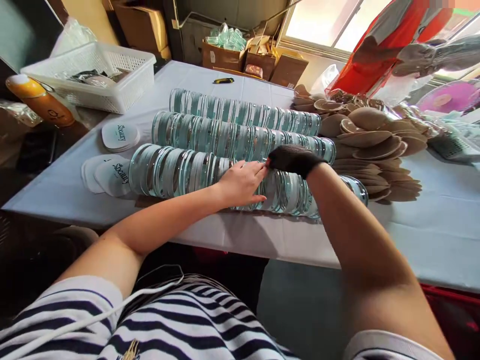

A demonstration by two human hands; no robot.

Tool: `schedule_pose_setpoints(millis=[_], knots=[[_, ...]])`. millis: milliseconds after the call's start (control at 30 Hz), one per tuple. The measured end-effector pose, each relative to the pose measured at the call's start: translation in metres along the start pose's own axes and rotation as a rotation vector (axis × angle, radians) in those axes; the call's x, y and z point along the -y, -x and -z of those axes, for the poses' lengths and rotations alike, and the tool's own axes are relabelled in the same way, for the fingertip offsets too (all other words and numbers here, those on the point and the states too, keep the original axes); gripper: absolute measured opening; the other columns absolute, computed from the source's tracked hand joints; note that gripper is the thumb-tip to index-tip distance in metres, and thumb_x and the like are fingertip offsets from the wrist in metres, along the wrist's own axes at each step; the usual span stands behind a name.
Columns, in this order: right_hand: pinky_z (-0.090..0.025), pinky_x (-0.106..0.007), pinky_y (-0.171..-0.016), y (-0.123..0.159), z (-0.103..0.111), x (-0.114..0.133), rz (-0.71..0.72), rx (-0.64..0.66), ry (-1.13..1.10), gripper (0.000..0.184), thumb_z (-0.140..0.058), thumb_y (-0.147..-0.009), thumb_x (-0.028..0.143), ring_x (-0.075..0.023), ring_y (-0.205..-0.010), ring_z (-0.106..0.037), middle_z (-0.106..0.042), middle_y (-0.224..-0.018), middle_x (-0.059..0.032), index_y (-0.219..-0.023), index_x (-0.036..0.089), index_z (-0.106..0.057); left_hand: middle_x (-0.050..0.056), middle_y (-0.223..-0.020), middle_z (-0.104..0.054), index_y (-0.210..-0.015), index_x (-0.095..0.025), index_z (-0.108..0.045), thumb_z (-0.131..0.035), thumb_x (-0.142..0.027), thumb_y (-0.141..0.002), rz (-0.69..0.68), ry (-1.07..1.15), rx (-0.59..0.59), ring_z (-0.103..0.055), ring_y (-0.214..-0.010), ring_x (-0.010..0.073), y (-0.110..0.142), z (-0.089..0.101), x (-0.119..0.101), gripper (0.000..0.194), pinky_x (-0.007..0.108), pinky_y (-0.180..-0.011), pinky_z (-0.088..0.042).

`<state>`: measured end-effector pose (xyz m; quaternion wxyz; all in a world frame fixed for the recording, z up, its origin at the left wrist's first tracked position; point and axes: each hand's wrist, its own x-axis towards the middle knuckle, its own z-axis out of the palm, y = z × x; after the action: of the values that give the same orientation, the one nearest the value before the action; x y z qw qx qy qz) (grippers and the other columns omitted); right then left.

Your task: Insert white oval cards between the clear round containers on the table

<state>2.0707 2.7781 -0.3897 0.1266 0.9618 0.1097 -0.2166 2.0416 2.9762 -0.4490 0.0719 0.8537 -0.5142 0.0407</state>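
Head camera on, and we're looking down at three long rows of clear, green-tinted round glass pieces, lined up side by side across the middle of the frame. Our left hand [242,184] is right on the front row [176,172], bare, palm down, fingers loosely stretched and thumb spread away from them; we see nothing gripped in it. And here's our right hand [290,159] in a dark glove, reaching in over the same row just right of centre, its fingers bent and their tips meeting those of the left. Whether it pinches anything, we cannot tell, as the fingertips are bunched together.

Behind the front row we have the middle row [225,136], then the back row [240,111], all lying on the white-covered tabletop [202,230]. Off the left ends sit two groups of white printed discs, the upper stack [119,136] and the lower group [112,175]. Over at the right ends, brown rounded pieces [375,145] spread in a thick, overlapping heap. We've got a white basket [129,95] at upper left with an orange bottle [41,100] beside it, and a yellow-and-black cutter [223,80] beyond the back row, near the open cardboard boxes [225,59] at upper centre.
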Motion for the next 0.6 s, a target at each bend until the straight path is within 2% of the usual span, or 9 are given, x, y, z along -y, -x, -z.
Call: schedule_pose_setpoints(millis=[67, 167, 233, 300, 367, 467, 533, 600], knots=[[-0.041, -0.027, -0.071, -0.036, 0.014, 0.003, 0.128, 0.15, 0.054, 0.032, -0.053, -0.088, 0.024, -0.0171, -0.083, -0.063, -0.074, -0.101, -0.0111, -0.107, 0.01, -0.075, 0.019, -0.15, -0.048, -0.148, -0.008, -0.044, -0.055, -0.059, -0.093, -0.012, -0.026, -0.013, -0.041, -0.142, 0.0291, -0.005, -0.006, 0.0, 0.077, 0.044, -0.116, -0.033], [-0.041, -0.028, -0.074, -0.061, 0.026, 0.012, 0.224, 0.206, 0.119, 0.029, -0.059, -0.081, 0.019, -0.0169, -0.081, -0.061, -0.075, -0.095, -0.0106, -0.102, 0.009, -0.076, 0.017, -0.149, -0.049, -0.146, -0.009, -0.046, -0.053, -0.061, -0.093, -0.026, -0.04, -0.021, -0.043, -0.14, 0.028, -0.006, -0.01, 0.006, 0.075, 0.043, -0.115, -0.033], [-0.04, -0.029, -0.07, -0.049, 0.029, 0.011, 0.207, 0.146, 0.134, 0.029, -0.059, -0.081, 0.021, -0.0178, -0.079, -0.062, -0.075, -0.094, -0.0113, -0.102, 0.01, -0.077, 0.017, -0.147, -0.051, -0.145, -0.009, -0.046, -0.054, -0.062, -0.092, -0.02, -0.033, -0.022, -0.046, -0.137, 0.0275, -0.006, -0.009, 0.009, 0.075, 0.043, -0.114, -0.035], [-0.036, -0.028, -0.065, -0.017, 0.021, 0.009, 0.172, 0.029, 0.073, 0.029, -0.057, -0.083, 0.024, -0.0178, -0.076, -0.063, -0.075, -0.094, -0.0104, -0.101, 0.013, -0.077, 0.016, -0.146, -0.053, -0.144, -0.01, -0.047, -0.056, -0.06, -0.091, -0.014, -0.018, -0.031, -0.047, -0.137, 0.027, -0.006, -0.009, 0.01, 0.073, 0.041, -0.113, -0.036], [-0.032, -0.027, -0.06, 0.024, -0.001, 0.016, 0.107, -0.099, -0.027, 0.029, -0.052, -0.087, 0.027, -0.0173, -0.074, -0.064, -0.075, -0.091, -0.0087, -0.098, 0.016, -0.077, 0.015, -0.147, -0.052, -0.143, -0.012, -0.048, -0.056, -0.057, -0.091, -0.021, 0.0, -0.046, -0.045, -0.139, 0.026, -0.006, -0.008, 0.01, 0.07, 0.039, -0.114, -0.035], [-0.031, -0.028, -0.058, 0.075, -0.065, 0.054, -0.047, -0.226, -0.108, 0.032, -0.049, -0.092, 0.033, -0.0192, -0.07, -0.066, -0.075, -0.082, -0.0084, -0.095, 0.019, -0.077, 0.014, -0.149, -0.051, -0.143, -0.013, -0.049, -0.055, -0.055, -0.092, -0.027, 0.021, -0.055, -0.043, -0.142, 0.0253, -0.005, -0.009, 0.009, 0.066, 0.038, -0.115, -0.033], [-0.038, -0.029, -0.062, 0.093, -0.113, 0.087, -0.087, -0.31, -0.151, 0.03, -0.049, -0.093, 0.031, -0.0213, -0.076, -0.069, -0.077, -0.09, -0.0097, -0.099, 0.02, -0.077, 0.014, -0.15, -0.05, -0.144, -0.013, -0.048, -0.054, -0.054, -0.092, -0.018, 0.033, -0.043, -0.042, -0.143, 0.0255, -0.003, -0.008, 0.009, 0.066, 0.038, -0.117, -0.032], [-0.044, -0.03, -0.068, 0.101, -0.149, 0.111, -0.142, -0.382, -0.207, 0.031, -0.048, -0.095, 0.028, -0.0221, -0.083, -0.07, -0.077, -0.099, -0.0098, -0.1, 0.021, -0.077, 0.013, -0.153, -0.047, -0.146, -0.015, -0.046, -0.054, -0.053, -0.093, -0.006, 0.048, -0.006, -0.04, -0.144, 0.0258, -0.001, -0.005, 0.01, 0.067, 0.04, -0.119, -0.03]])
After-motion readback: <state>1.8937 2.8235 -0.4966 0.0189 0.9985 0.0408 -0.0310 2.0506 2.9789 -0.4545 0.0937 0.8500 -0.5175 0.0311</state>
